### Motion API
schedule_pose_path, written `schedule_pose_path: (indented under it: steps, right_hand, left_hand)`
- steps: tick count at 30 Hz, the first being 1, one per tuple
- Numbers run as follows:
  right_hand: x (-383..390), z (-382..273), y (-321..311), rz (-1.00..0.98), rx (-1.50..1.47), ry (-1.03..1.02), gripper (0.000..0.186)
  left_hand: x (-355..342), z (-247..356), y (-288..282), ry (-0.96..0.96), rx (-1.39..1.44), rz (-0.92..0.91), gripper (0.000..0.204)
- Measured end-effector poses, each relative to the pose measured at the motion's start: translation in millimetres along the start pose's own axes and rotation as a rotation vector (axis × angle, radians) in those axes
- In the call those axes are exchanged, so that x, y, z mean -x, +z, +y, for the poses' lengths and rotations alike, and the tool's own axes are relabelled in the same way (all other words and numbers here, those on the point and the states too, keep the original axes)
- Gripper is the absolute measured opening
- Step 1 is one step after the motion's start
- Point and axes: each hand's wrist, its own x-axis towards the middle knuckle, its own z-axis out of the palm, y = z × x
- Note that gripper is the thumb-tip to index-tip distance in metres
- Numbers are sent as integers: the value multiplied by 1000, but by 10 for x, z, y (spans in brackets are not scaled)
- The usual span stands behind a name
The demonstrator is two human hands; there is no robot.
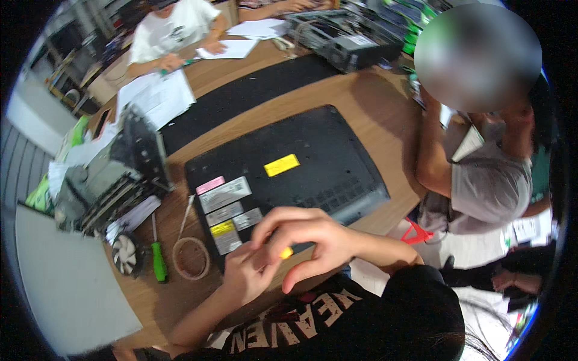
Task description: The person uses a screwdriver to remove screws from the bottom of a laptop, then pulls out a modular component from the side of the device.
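Note:
A black laptop (313, 147) lies bottom side up on the wooden table, with a yellow sticker (282, 165) and several white labels near its left corner. In front of its near edge my two hands meet. My left hand (245, 274) has its fingers closed, and a small yellow object (286, 253) shows at their tips; its kind is too small to tell. Over it arches my right hand (313, 234), fingers bent toward the left hand and thumb standing apart. Part of the left fingers is hidden behind the right hand.
Left of the laptop are a round open container (191, 275), a green-handled screwdriver (159, 262), a small fan (125, 254) and bulky computer parts (108, 180). An open computer case (343, 39) stands at the back. People sit across and at right, near papers (155, 96).

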Motion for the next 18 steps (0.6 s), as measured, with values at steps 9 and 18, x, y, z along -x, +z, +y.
schedule_pose_path:
  steps: [9,18]
  right_hand:
    - [5,39,85,251,67,58,31]
    - [10,-66,-91,39,128,82,27]
  left_hand:
    - [-86,-38,-15,-22,66,77,22]
    - [-17,-70,-16,14,237,-76,15]
